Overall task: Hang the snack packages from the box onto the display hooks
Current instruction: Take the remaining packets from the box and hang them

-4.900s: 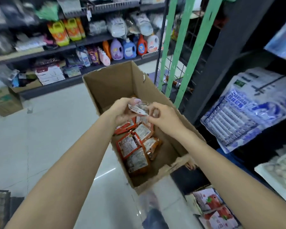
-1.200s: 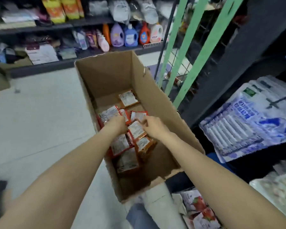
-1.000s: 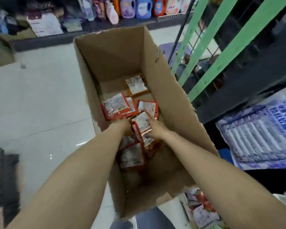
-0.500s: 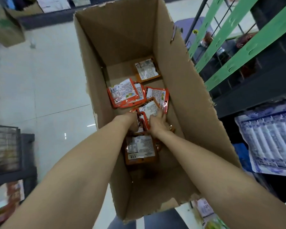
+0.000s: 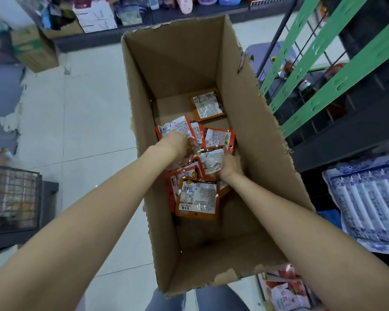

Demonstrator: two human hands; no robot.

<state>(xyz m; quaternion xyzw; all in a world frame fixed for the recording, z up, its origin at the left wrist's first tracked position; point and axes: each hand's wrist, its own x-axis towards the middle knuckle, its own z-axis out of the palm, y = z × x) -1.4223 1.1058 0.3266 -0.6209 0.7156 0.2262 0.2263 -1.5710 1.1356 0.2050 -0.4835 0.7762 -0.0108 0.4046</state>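
A shop aisle with a pale tiled floor (image 5: 94,122) surrounds a tall cardboard box (image 5: 252,122) beside green slotted uprights (image 5: 337,81). Orange snack packages (image 5: 198,196) lie flat on its bottom. Both hands are down among them: the left hand (image 5: 177,144) curls its fingers around crinkled packets, and the right hand (image 5: 230,166) grips one packet's edge. The nearest loose packet lies just below both wrists, long axis toward the person; another sits apart at the far end (image 5: 208,104).
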